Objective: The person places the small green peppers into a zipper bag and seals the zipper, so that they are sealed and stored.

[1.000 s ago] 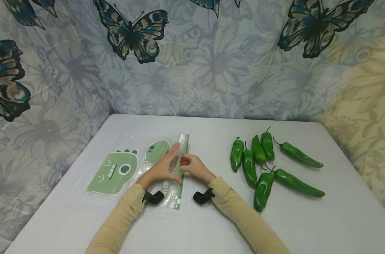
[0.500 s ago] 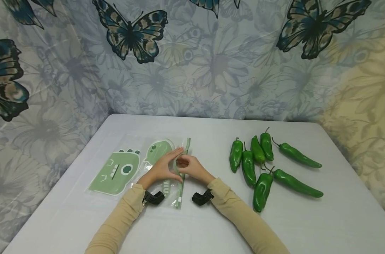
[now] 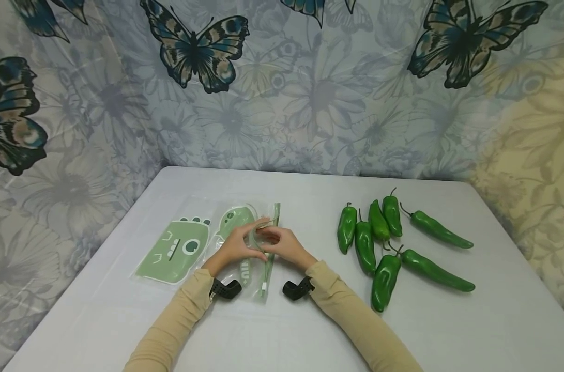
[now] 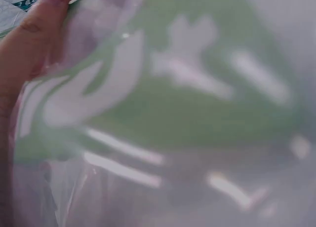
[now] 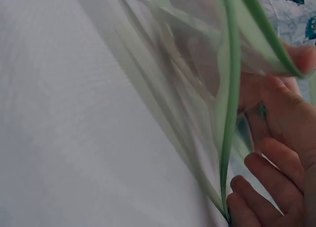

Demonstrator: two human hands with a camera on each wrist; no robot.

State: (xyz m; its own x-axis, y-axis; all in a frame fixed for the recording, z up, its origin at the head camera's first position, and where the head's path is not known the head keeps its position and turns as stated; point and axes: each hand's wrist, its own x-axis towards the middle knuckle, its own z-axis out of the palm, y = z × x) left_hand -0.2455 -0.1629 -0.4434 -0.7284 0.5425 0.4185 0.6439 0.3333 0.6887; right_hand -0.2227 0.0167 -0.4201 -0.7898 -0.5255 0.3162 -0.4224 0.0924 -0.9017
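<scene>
A clear zip bag [image 3: 179, 248] with green dinosaur prints lies on the white table, its mouth toward the right. My left hand [image 3: 237, 245] holds the near-side film at the mouth, thumb and fingers curved apart. From the right, my right hand [image 3: 288, 247] pinches the other lip of the mouth, its fingers bent. Between the hands the two lips bow apart into a rounded gap. The green zip edge [image 5: 231, 89] curves past the right fingers in the right wrist view. In the left wrist view, printed film [image 4: 197, 103] fills most of the picture beside my thumb.
Several green peppers [image 3: 385, 281] lie in a loose group on the right half of the white table [image 3: 309, 330]. A butterfly-patterned cloth [image 3: 319, 103] hangs behind and beside the table. A black wrist camera [image 3: 298, 289] sits on each wrist.
The bag's mouth has widened into a rounded gap between my hands. The bag has shifted slightly right, and the left fingers have bent more. The peppers have stayed put.
</scene>
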